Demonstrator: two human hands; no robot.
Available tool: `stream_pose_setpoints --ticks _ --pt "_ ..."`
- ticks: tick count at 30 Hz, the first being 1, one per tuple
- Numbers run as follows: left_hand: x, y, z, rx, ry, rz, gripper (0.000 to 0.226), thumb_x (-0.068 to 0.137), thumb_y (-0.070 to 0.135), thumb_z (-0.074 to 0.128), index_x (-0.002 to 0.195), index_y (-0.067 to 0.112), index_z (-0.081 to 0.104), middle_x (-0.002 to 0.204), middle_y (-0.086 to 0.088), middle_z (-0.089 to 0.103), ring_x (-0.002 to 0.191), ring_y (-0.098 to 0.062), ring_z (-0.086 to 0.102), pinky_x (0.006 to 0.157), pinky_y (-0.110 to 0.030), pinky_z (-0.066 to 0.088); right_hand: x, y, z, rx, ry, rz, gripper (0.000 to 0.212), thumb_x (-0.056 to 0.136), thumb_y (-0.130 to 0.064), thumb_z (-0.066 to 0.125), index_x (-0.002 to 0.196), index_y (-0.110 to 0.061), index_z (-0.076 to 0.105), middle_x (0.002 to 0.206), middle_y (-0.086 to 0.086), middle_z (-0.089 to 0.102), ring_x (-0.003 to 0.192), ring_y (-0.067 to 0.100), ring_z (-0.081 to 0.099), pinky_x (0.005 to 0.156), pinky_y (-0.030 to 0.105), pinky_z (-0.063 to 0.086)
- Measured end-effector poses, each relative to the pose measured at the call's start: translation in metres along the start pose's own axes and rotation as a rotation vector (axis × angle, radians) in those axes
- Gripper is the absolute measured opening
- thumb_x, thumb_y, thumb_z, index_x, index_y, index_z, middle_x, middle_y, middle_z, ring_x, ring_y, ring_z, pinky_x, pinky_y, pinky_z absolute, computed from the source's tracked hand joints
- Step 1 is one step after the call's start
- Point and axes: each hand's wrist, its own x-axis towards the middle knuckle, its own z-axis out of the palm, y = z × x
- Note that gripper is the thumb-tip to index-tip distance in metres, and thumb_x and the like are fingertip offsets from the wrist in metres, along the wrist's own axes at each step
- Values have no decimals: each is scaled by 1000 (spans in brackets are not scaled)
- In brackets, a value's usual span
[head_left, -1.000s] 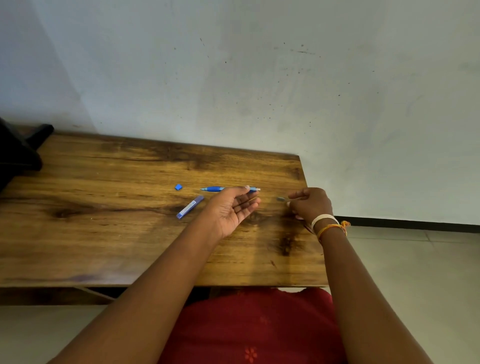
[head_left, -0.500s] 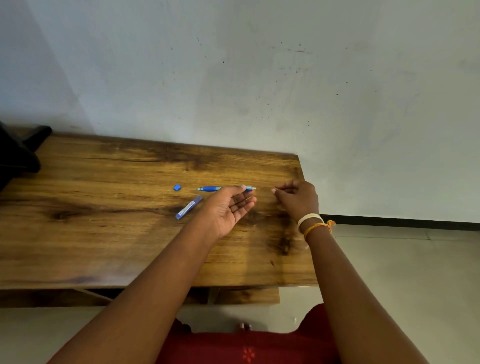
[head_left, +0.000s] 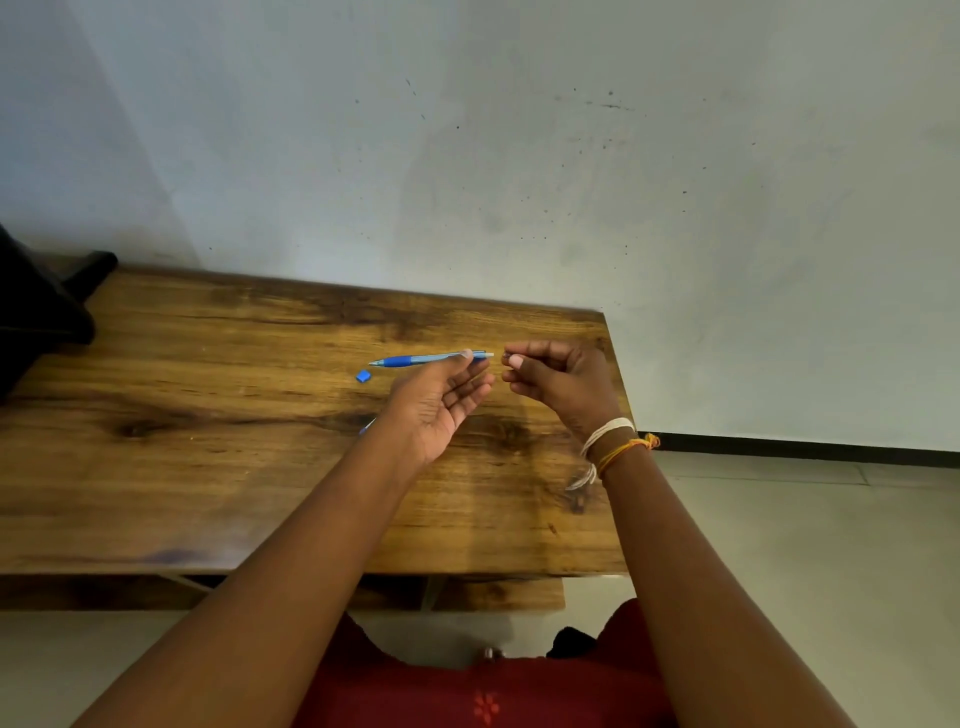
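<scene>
A blue mechanical pencil is held level just above the wooden table, its tip pointing left. My left hand is palm up and pinches the pencil's right end under the thumb. My right hand hovers close to that end, fingers curled, pinching a tiny dark piece between thumb and forefinger; I cannot tell what the piece is. A small blue cap lies on the table below the pencil's tip. Only a sliver of the blue lead tube shows from under my left wrist.
A black object sits at the table's far left end. The table stands against a pale wall, and its right edge runs just beyond my right hand. Tiled floor lies to the right, and red clothing shows at the bottom.
My right hand has come up and left until its pinched piece is near the pencil's end. My left hand has carried the pencil leftward over the cap, and my left wrist now covers most of the lead tube.
</scene>
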Motion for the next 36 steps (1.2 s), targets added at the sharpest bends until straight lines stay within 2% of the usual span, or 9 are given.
stream_pose_setpoints --ticks 6,9,15,19,25,29,36 --pt "-1 1 0 35 -10 17 4 89 4 60 87 2 63 68 -8 74 62 -15 71 68 -25 58 1 -1 4 -52 3 -32 20 88 6 60 105 0 69 89 12 71 70 9 70 71 21 59" --pt "-1 0 0 45 -8 26 4 89 4 60 88 1 63 68 -8 73 63 -15 71 68 -26 58 0 -2 5 -67 10 -38 19 87 6 61 102 -2 70 89 13 71 71 10 70 72 21 59" --pt "0 0 -1 44 7 32 8 88 3 61 94 -2 63 73 -12 73 66 -18 71 68 -27 59 -1 -2 6 -133 17 -49 19 87 5 62 96 -9 71 84 5 72 69 6 70 66 17 57" --pt "0 0 -1 53 6 36 11 88 3 61 96 -3 63 74 -12 73 64 -17 72 66 -26 60 -1 -2 7 -170 30 -62 19 86 4 62 94 -11 72 84 5 73 72 10 70 66 18 57" --pt "3 -3 -1 73 6 26 8 88 4 62 94 -1 64 79 -13 73 66 -18 72 66 -26 60 -1 1 6 -193 64 -77 17 87 4 63 99 -3 72 86 8 72 76 15 71 70 22 59" --pt "4 -5 -1 75 8 25 15 87 4 63 100 -3 63 85 -15 72 73 -20 71 67 -26 60 -2 0 7 -213 41 -68 17 86 4 63 99 -2 72 85 10 72 70 10 70 67 19 58" --pt "2 -4 0 84 -22 25 16 84 4 66 99 -2 65 84 -13 74 70 -18 73 60 -24 59 -2 -1 7 -37 70 -2 8 84 -1 68 91 -3 70 78 11 72 62 10 71 61 22 59"
